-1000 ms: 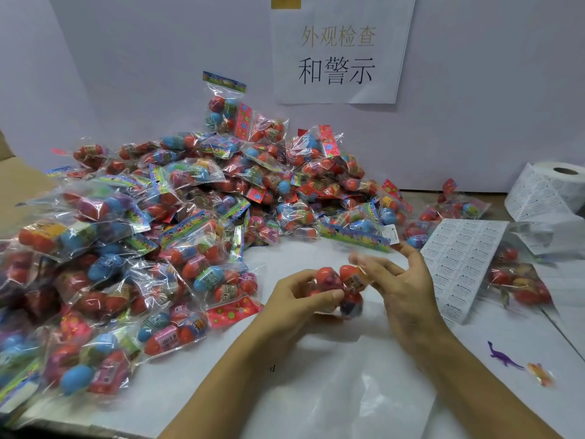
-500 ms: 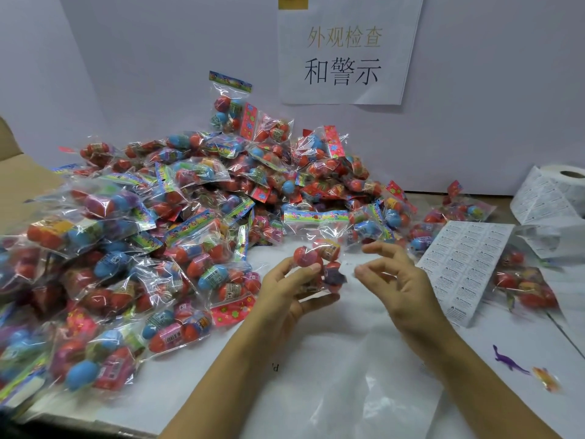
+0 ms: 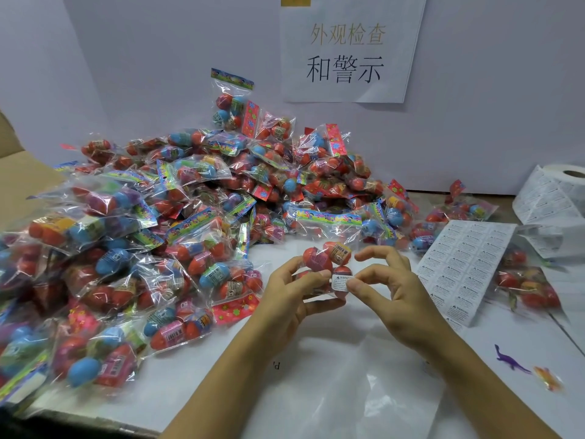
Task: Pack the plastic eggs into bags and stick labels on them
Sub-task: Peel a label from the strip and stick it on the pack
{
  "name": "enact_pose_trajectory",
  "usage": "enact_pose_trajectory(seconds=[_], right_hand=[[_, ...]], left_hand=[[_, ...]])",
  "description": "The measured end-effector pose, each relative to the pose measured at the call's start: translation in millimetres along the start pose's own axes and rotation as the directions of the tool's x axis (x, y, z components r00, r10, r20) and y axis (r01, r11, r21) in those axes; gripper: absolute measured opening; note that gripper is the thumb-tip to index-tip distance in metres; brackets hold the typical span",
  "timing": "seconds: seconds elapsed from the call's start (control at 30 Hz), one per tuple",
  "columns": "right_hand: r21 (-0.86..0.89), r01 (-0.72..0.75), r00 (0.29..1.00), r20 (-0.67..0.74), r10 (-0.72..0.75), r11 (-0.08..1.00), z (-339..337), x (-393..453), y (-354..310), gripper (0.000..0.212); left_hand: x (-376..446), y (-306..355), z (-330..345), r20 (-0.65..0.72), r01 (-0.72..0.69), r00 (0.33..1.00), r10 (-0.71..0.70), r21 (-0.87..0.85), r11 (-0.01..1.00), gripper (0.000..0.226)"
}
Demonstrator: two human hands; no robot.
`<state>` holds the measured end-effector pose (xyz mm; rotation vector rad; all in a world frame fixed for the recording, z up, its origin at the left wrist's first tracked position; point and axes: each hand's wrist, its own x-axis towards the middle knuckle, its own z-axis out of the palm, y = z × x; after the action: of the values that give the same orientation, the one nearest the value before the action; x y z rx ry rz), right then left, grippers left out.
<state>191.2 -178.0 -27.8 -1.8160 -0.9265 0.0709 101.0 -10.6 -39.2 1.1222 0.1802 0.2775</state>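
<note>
My left hand (image 3: pixel 294 293) grips a clear bag of red plastic eggs (image 3: pixel 327 258) upright above the white table (image 3: pixel 221 381), its colourful header (image 3: pixel 329 217) on top. A small white warning label (image 3: pixel 340 282) sits on the bag's front. My right hand (image 3: pixel 392 289) touches that label's right edge with a fingertip, the other fingers curled loosely above. A sheet of the same labels (image 3: pixel 465 264) lies just to the right.
A big heap of filled egg bags (image 3: pixel 152 236) covers the left and back of the table. A label roll (image 3: pixel 557 194) stands at far right, more bags (image 3: pixel 525 286) near it. A purple toy dinosaur (image 3: pixel 509 361) and an orange one (image 3: pixel 549 378) lie at front right. Clear film (image 3: pixel 373 391) lies in front.
The bag rose and turned upright in my left hand. My right hand came back to it, and a white label now shows on the bag's front.
</note>
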Motion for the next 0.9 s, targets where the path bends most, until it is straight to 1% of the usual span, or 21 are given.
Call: enact_pose_trajectory(seconds=[0.23, 0.47, 0.57, 0.6, 0.67, 0.73, 0.83, 0.9], right_hand=[[-0.031, 0.009, 1.0, -0.009, -0.009, 0.999, -0.6, -1.0, -4.4, 0.013], [-0.013, 0.014, 0.999, -0.039, -0.014, 1.0, 2.5, -1.0, -6.6, 0.02], [-0.011, 0.008, 0.998, -0.068, -0.009, 1.0, 4.3, -0.5, -8.7, 0.01], [-0.013, 0.01, 0.997, -0.076, -0.011, 1.0, 4.7, -0.6, -8.3, 0.016], [-0.003, -0.004, 0.994, -0.107, 0.004, 1.0, 5.9, 0.1, -6.9, 0.027], [0.003, -0.017, 0.989, -0.149, 0.017, 1.0, 7.2, 0.9, -7.6, 0.03], [0.031, 0.004, 0.973, -0.229, 0.003, 1.0, 9.9, 0.5, -7.9, 0.026], [0.046, 0.028, 0.968, -0.25, -0.016, 0.999, 12.1, -0.4, -8.7, 0.021]], left_hand=[[-1.8, -1.2, -0.9, 0.023, -0.037, 0.999, 0.037, 0.016, 0.999, 0.046], [-1.1, -2.4, 0.5, -0.03, -0.093, 0.995, 0.094, 0.027, 0.995, 0.038], [-0.9, -3.1, 1.1, -0.054, -0.115, 0.992, 0.117, 0.03, 0.993, 0.037], [-0.8, -3.5, 1.2, -0.06, -0.121, 0.991, 0.123, 0.032, 0.992, 0.038], [-0.9, -3.3, 1.8, -0.071, -0.128, 0.989, 0.13, 0.039, 0.991, 0.04], [-0.6, -3.1, 2.6, -0.081, -0.132, 0.987, 0.136, 0.051, 0.99, 0.045], [-0.4, -3.3, 4.6, -0.089, -0.14, 0.986, 0.143, 0.045, 0.989, 0.05], [-0.8, -3.3, 4.5, -0.096, -0.143, 0.985, 0.146, 0.036, 0.989, 0.05]])
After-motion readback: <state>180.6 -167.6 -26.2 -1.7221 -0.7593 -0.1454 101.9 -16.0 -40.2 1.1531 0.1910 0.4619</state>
